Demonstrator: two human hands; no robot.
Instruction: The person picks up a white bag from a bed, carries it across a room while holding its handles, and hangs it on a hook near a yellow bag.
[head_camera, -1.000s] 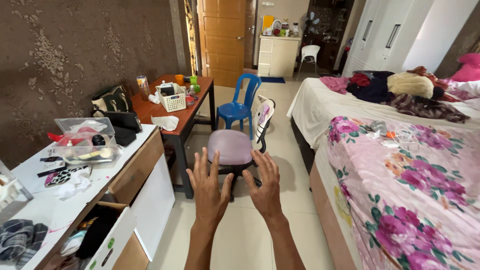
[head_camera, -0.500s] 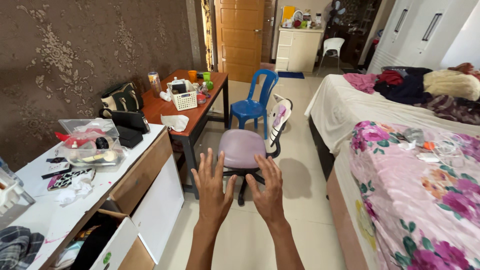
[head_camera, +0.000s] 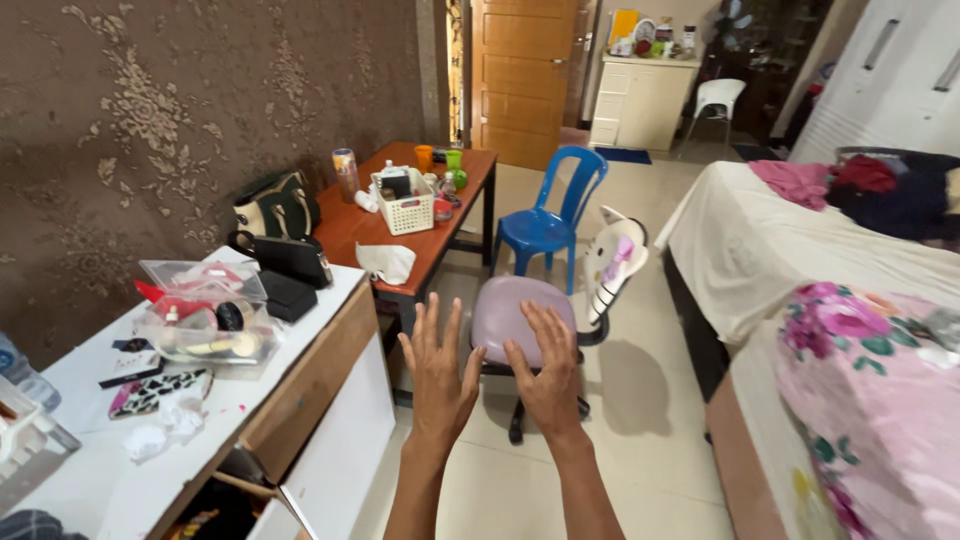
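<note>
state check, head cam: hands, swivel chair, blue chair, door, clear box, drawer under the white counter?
left hand: open, fingers spread, holding nothing
right hand: open, fingers spread, holding nothing
swivel chair: upright, seat bare
blue plastic chair: upright, unoccupied
wooden door: shut
clear plastic box: lid on, full of small items
drawer: pulled open
white basket: upright on the wooden table, filled

Blue plastic chair (head_camera: 548, 215) by orange desk (head_camera: 350, 228) w/ white basket (head_camera: 408, 211); floral bed (head_camera: 880, 390) rt.

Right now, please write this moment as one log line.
left hand: open, empty | right hand: open, empty | nearest: purple swivel chair | beside: white desk, blue plastic chair
</note>
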